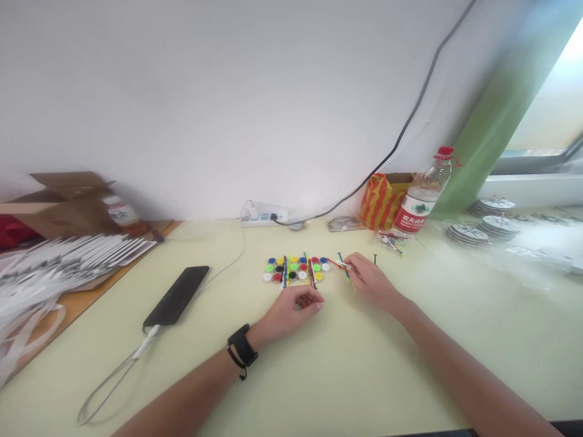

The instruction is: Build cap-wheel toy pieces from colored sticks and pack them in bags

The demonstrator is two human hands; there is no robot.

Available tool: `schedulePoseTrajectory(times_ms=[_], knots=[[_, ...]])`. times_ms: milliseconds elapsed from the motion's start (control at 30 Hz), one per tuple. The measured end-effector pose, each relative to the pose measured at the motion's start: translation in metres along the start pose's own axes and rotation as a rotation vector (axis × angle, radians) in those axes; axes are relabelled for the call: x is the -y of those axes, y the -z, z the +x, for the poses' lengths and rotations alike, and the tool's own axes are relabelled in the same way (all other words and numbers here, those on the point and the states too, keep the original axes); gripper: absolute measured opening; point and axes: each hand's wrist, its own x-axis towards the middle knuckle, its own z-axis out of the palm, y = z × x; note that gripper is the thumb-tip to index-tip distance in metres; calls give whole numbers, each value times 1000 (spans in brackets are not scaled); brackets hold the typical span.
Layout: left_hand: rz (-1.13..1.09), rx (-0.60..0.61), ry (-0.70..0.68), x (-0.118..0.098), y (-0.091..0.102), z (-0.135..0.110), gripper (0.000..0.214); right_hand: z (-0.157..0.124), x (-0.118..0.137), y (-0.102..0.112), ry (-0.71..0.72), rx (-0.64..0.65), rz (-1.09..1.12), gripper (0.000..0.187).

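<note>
Small round discs [303,275] in white, red, black, blue, green and yellow lie in rows on the table, in clear cases as far as I can tell. Thin coloured plastic sticks [285,272] lie between the groups of discs. My left hand [291,311], a black watch [243,347] on its wrist, rests just in front of them. Its fingers are loosely curled, thumb apart, and nothing shows in them. My right hand [371,282] is right of the discs, fingertips closed on a loose bunch of thin coloured plastic sticks [347,271]. The fingers partly hide how many are gripped.
A black phone [177,296] on a white cable lies to the left. At the back are a power strip [264,215], a striped bag [381,202] and a large water bottle [419,197]. White stacks [104,267] lie left; round stacks [468,234] stand right.
</note>
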Motion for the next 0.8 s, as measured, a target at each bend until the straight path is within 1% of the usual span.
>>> schedulePoseTrajectory(times_ms=[167, 300, 433, 567, 800], knots=[[1, 3, -5, 1, 0, 0, 21, 1, 2, 2, 72, -129, 81, 15], [-1, 4, -2, 0, 0, -1, 22, 1, 2, 3, 100, -177, 117, 18], [-4, 1, -1, -2, 0, -1, 23, 1, 4, 4, 72, -159, 213, 19], [-7, 2, -5, -2, 1, 0, 23, 0, 9, 4, 45, -141, 297, 14], [-10, 1, -10, -3, 1, -1, 24, 0, 16, 5, 74, -160, 301, 18]])
